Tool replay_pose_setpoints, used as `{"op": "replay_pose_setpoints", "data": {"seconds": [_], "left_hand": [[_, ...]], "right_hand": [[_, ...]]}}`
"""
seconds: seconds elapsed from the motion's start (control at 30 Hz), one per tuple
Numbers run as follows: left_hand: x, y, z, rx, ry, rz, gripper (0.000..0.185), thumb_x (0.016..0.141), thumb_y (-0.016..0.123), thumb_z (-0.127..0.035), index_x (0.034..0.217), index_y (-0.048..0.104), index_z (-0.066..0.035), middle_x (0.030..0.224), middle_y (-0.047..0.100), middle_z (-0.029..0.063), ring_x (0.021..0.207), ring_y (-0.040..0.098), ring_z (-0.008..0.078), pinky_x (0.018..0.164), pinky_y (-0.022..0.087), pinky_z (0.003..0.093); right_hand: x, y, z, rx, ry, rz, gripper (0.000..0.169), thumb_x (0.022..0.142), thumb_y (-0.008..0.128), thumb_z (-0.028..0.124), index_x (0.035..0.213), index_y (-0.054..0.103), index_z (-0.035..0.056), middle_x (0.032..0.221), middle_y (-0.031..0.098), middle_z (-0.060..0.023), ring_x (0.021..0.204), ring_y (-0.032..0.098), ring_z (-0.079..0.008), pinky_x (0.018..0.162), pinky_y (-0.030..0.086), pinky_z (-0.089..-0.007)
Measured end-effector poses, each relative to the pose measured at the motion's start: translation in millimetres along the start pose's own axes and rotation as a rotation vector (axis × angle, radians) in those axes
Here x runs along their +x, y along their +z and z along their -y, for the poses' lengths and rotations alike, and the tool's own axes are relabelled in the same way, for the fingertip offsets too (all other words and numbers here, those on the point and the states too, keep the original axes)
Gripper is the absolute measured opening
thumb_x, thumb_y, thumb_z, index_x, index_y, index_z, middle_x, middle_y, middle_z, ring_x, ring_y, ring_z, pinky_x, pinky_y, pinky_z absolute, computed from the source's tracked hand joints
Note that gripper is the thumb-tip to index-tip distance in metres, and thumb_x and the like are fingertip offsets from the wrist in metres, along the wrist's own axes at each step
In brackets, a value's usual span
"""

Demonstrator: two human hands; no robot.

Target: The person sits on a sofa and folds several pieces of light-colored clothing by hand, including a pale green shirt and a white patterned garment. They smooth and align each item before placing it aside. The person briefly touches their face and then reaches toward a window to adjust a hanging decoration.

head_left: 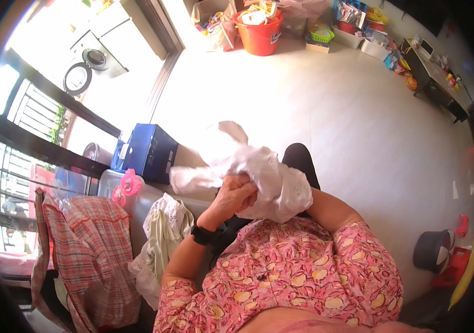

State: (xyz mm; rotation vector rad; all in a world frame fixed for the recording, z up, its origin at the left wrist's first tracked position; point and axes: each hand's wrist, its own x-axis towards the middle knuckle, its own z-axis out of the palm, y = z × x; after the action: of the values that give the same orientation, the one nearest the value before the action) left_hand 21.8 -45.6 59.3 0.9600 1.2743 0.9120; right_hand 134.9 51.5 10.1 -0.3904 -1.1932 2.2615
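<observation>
A bunched white cloth garment (268, 175) is held up in front of my body, above my lap. My left hand (237, 192), with a black watch on the wrist, is closed on the garment's lower left part. Folds of the cloth cover my right hand; only the right forearm (332, 210) shows, running in under the garment from the right. One loose end of the cloth hangs out to the left, and another part spreads upward. More white and pale green cloth (160, 237) lies in a heap beside my left arm.
A red plaid fabric bag (99, 249) stands at the left, near a dark blue box (149, 152). A washing machine (99, 56) with its round door open is at the upper left. A red bucket (259, 35) and several baskets line the wall. A dark round container (430, 251) is at the right.
</observation>
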Motion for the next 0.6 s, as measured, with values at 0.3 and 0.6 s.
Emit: {"op": "replay_pose_setpoints", "data": {"seconds": [0.3, 0.6], "left_hand": [[-12, 6, -4, 0.087, 0.147, -0.126, 0.024, 0.087, 0.053, -0.014, 0.068, 0.061, 0.000, 0.058, 0.056, 0.0012, 0.048, 0.045, 0.0044, 0.042, 0.033, 0.0196], [-5, 39, 13, 0.430, 0.378, 0.328, 0.028, 0.086, 0.056, -0.013, 0.064, 0.048, 0.002, 0.052, 0.034, 0.0048, 0.052, 0.031, 0.0071, 0.046, 0.031, 0.0280]], "right_hand": [[-9, 4, -8, 0.001, 0.013, 0.011, 0.039, 0.092, 0.046, 0.026, 0.122, 0.045, 0.0017, 0.113, 0.054, -0.0083, 0.099, 0.054, -0.0179, 0.086, 0.046, -0.0291], [-6, -4, 4, 0.048, -0.012, -0.016, 0.038, 0.092, 0.047, 0.023, 0.123, 0.046, 0.0009, 0.113, 0.055, -0.0083, 0.099, 0.055, -0.0173, 0.087, 0.046, -0.0279]]}}
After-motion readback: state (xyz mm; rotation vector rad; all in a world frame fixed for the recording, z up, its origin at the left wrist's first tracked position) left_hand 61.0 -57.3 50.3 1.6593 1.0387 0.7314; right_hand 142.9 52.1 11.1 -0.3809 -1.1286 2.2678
